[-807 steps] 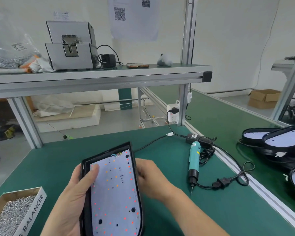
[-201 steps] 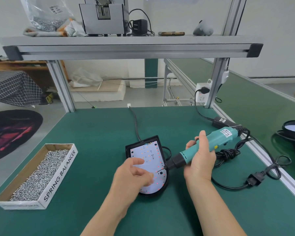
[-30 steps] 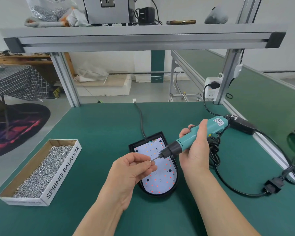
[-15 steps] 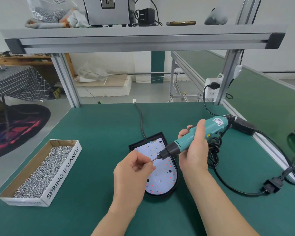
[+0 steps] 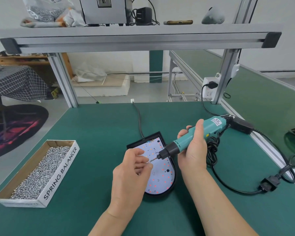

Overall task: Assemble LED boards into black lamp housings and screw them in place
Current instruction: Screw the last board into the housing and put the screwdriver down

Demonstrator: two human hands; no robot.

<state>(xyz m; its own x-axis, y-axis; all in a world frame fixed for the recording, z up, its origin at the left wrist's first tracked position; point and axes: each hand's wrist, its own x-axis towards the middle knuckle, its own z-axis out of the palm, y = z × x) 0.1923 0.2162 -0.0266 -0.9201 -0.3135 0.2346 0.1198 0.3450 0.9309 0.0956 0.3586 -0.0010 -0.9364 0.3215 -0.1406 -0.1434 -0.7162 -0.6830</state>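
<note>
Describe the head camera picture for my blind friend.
The right hand grips a teal electric screwdriver while the left hand pinches a screw at its bit, above an LED board in a black lamp housing. A box of screws sits to the left.

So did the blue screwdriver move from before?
Yes. The screwdriver lay on the table by the side rail; now the right hand holds it up, further left, tip over the LED board.

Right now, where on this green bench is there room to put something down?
Bare mat: between the screw box and the lamp housing, and behind the housing toward the frame posts, bar one thin cable. Crowded: above the housing, left hand pinching a screw at the screwdriver in the right hand; right of it, coiled cord.
</note>
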